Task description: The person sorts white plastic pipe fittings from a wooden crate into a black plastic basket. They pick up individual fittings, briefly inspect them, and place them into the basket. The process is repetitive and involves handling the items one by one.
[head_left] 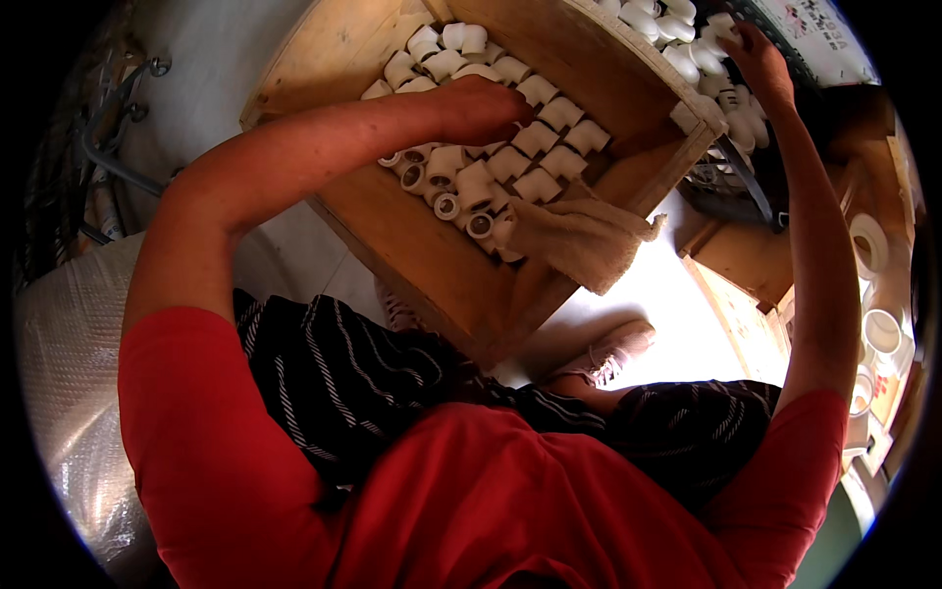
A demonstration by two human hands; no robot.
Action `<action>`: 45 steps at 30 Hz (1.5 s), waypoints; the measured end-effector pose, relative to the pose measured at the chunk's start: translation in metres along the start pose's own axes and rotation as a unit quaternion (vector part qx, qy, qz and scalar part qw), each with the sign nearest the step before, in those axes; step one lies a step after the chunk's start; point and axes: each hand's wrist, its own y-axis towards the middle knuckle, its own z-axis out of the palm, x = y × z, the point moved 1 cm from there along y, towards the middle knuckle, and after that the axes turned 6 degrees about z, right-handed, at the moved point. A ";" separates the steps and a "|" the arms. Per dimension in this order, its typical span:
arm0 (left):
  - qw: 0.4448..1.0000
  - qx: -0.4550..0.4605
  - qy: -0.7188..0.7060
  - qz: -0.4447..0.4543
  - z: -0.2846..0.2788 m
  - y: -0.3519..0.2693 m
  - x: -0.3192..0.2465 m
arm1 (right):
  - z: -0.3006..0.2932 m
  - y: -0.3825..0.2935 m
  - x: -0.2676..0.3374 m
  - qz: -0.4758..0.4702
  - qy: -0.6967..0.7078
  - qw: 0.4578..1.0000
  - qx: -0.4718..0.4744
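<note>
A wooden box (412, 276) stands in front of me, with many white plastic pipe elbows (535, 138) inside, several set in close rows. My left hand (489, 110) is over these elbows, back upward and fingers curled down; its fingertips are hidden, so whether it grips one cannot be told. At the upper right, my right hand (762, 62) has its fingers on a white pipe fitting (721, 31). That fitting is among a heap of similar white fittings (681, 62) in a dark container, just beyond the box's right wall.
A tan cloth (581, 235) drapes over the box's near right corner. Farther right, larger white pipe fittings (882, 331) lie by wooden crates (736, 258). A grey-handled rack (121, 166) and a sheet of bubble wrap (81, 353) are at left. My shoe (607, 353) is beside the box.
</note>
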 end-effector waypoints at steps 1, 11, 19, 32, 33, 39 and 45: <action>1.000 -0.010 0.003 -0.007 0.000 0.001 0.001 | 0.001 0.004 0.006 -0.042 0.019 0.998 -0.034; 0.985 -0.129 -0.055 -0.105 -0.017 -0.011 0.013 | -0.066 -0.048 0.193 -0.090 0.444 0.875 0.171; 0.937 -0.259 -0.211 -0.105 -0.033 -0.022 0.034 | -0.070 -0.080 0.267 -0.237 0.316 0.888 0.236; 0.926 -0.350 -0.137 0.047 -0.062 -0.011 -0.001 | -0.043 -0.102 0.277 -0.308 0.085 0.945 0.068; 0.937 -0.316 -0.150 0.004 -0.067 -0.014 -0.002 | -0.044 -0.101 0.277 -0.272 0.091 0.952 0.104; 0.927 -0.254 -0.245 -0.128 -0.049 -0.015 0.021 | -0.031 -0.089 0.262 -0.195 0.336 0.910 0.148; 0.911 -0.225 -0.249 -0.238 -0.021 -0.020 0.048 | -0.024 -0.086 0.261 -0.134 0.379 0.905 0.138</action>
